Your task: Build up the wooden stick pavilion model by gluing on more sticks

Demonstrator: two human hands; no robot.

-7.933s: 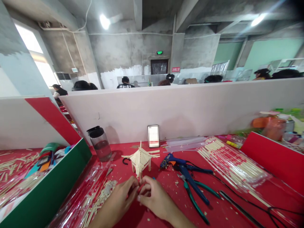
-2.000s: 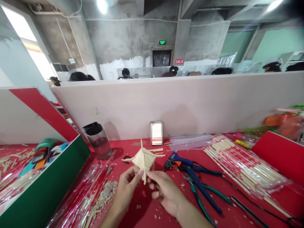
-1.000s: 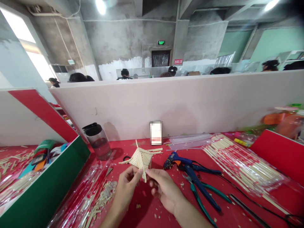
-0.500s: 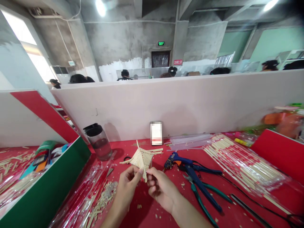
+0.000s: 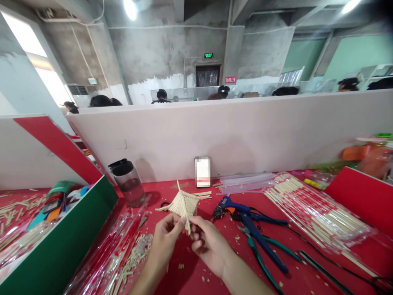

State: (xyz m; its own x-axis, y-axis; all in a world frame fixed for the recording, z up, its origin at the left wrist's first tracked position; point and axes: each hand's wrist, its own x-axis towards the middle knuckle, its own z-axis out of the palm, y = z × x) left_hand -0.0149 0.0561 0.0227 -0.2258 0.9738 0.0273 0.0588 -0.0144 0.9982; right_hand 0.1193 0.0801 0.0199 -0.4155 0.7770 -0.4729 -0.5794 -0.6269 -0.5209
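Between both hands is a small pointed roof-like model made of pale wooden sticks (image 5: 184, 203), with stick ends jutting out at its corners. My left hand (image 5: 168, 232) pinches its near corner from the left, thumb and fingers together. My right hand (image 5: 208, 241) grips the same corner from the right, its thumb against the sticks and the other fingers curled. The fingertips hide part of that near corner. Just behind the model lie a few loose sticks (image 5: 205, 194) and a black ring-shaped handle (image 5: 165, 205).
Right of my hands lie a blue glue gun (image 5: 235, 206) and green-handled pliers (image 5: 260, 250). Beyond are bagged wooden sticks (image 5: 319, 209). A phone (image 5: 202, 172) leans on the white partition (image 5: 245, 135). At left stand a water bottle (image 5: 128, 184) and a green divider (image 5: 61, 241).
The view has shifted very slightly. Both hands keep their hold on the stick model, with no other clear movement.
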